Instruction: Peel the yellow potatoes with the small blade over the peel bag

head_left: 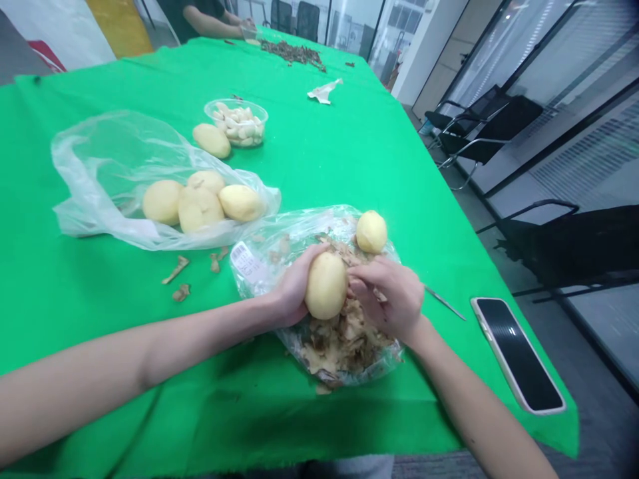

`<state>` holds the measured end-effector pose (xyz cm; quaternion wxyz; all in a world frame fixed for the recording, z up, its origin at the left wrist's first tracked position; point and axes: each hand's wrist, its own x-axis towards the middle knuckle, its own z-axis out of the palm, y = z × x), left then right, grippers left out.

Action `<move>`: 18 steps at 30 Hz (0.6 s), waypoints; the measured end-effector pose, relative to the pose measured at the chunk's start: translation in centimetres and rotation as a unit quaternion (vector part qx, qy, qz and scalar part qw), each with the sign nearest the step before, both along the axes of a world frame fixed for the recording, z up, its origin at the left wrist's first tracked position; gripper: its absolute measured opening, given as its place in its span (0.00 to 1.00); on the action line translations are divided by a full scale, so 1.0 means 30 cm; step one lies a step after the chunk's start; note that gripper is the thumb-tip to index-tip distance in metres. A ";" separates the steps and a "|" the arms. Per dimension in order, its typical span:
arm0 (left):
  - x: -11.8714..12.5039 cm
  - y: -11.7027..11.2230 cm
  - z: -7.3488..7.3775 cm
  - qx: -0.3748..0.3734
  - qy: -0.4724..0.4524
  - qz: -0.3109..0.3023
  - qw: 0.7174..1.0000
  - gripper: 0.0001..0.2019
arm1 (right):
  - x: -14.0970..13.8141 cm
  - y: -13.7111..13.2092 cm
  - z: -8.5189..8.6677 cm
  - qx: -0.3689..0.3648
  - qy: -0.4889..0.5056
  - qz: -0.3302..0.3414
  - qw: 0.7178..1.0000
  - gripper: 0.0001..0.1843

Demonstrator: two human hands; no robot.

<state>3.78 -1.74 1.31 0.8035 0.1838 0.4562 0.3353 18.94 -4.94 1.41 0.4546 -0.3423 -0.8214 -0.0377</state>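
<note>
My left hand [298,283] is wrapped round a peeled, pale yellow potato [326,286], held over a clear plastic bag [269,233] with brown potato peelings [349,339] heaped on it. Just right of that potato is my right hand [387,296], its fingers curled in and the thumb near the index finger; whatever they grip is hidden. A thin grey metal rod [446,304] shows beside this hand, and I cannot tell whether the two touch. Another peeled potato [371,231] rests at the bag's far edge.
An open plastic bag [114,150] holds several potatoes [200,206] on the left. Behind it, a single potato [212,140] touches a clear bowl [259,120] of pale pieces. A phone [522,356] lies near the right edge. Another person [210,20] sits at the far end.
</note>
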 end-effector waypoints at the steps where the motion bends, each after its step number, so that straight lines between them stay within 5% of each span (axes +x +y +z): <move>1: -0.001 -0.001 0.005 -0.001 -0.007 -0.007 1.000 0.16 | 0.001 -0.008 0.002 -0.006 0.022 0.005 1.000 0.09; 8: -0.008 -0.002 0.013 0.010 -0.048 -0.073 0.996 0.23 | -0.004 -0.026 -0.008 -0.106 0.273 -0.076 0.953 0.12; 14: -0.015 0.007 -0.020 0.027 -0.076 -0.095 0.992 0.22 | -0.018 0.019 -0.006 -0.326 0.439 -0.018 0.837 0.16; 18: -0.019 0.010 -0.019 0.023 -0.081 -0.100 0.991 0.20 | -0.023 0.043 -0.016 -0.384 0.461 -0.032 0.799 0.17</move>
